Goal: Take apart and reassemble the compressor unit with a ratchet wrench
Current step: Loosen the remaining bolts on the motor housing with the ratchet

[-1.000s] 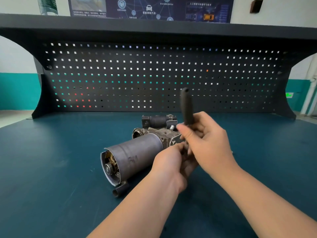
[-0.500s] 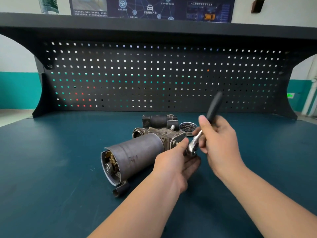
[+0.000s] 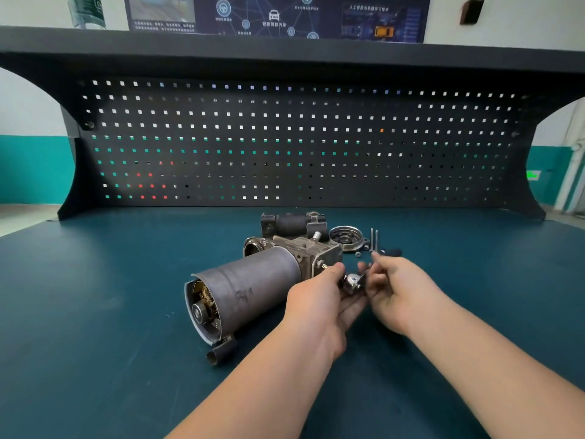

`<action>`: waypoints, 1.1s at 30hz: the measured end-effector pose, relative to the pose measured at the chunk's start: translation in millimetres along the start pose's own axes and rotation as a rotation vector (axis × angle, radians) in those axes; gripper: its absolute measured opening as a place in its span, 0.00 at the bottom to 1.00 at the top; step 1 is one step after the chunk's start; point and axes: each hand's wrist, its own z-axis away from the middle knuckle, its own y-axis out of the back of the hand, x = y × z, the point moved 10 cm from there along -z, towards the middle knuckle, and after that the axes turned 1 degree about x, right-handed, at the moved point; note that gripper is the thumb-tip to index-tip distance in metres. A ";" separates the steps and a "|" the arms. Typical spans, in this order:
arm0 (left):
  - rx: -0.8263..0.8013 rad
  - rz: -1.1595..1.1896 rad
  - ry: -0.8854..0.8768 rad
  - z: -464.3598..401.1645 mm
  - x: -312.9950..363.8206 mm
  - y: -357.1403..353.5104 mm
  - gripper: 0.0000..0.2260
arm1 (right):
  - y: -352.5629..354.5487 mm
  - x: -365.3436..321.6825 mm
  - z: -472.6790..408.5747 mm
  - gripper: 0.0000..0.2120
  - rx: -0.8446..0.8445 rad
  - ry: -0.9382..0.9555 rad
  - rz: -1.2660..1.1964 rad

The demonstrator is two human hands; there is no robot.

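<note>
Both hands' fingers curled on ratchet wrench [image 3: 352, 282] beside compressor unit [image 3: 253, 289], open bench [image 3: 95, 312] around

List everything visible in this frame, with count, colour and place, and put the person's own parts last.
compressor unit: one, grey metal, lying on its side at the table's middle.
black part: one, behind the compressor unit.
round cover: one, silver, on the table right of the black part.
long bolts: two, dark, side by side right of the round cover.
ratchet wrench: one, chrome head between the hands; handle hidden.
table: one, dark teal.
pegboard: one, black, along the table's back.
poster: one, dark blue, on the wall above.
left hand: at the wrench head, beside the compressor unit.
right hand: fingers curled around the wrench.
</note>
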 end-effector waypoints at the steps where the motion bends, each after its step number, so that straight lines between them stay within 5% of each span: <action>1: 0.002 -0.006 0.001 -0.6 0.0 1.0 0.08 | -5.2 -8.5 0.7 0.09 -0.036 0.086 0.068; 5: -0.022 -0.042 -0.005 -0.7 2.4 0.8 0.11 | -45.6 -57.6 39.0 0.08 -0.239 0.701 0.598; 8: -0.029 -0.022 0.005 0.9 1.8 0.3 0.08 | -63.6 -55.2 63.7 0.06 -0.349 0.873 0.776; 11: -0.014 -0.021 0.000 1.4 2.2 1.3 0.07 | -50.3 -53.5 46.3 0.08 -0.232 0.719 0.667; 15: -0.009 -0.033 0.018 1.4 0.3 0.8 0.05 | -8.8 -20.5 8.0 0.10 -0.018 0.158 0.219; 18: 0.001 -0.035 0.028 0.7 -0.5 1.9 0.05 | 2.1 1.7 3.4 0.10 0.034 -0.047 -0.005; 21: -0.007 -0.063 0.029 -0.4 -0.4 2.7 0.10 | -6.7 -10.6 3.8 0.09 -0.023 0.078 0.088; 27: -0.036 -0.071 0.020 -0.5 -0.2 -0.5 0.08 | -60.4 -53.6 52.6 0.06 -0.355 0.764 0.738; 30: -0.038 -0.073 0.005 -0.1 1.7 -1.4 0.07 | -47.8 -52.1 37.9 0.08 -0.273 0.648 0.589; 33: -0.043 -0.075 0.017 1.6 -0.2 -2.9 0.07 | -10.8 -24.2 4.7 0.09 -0.061 0.210 0.237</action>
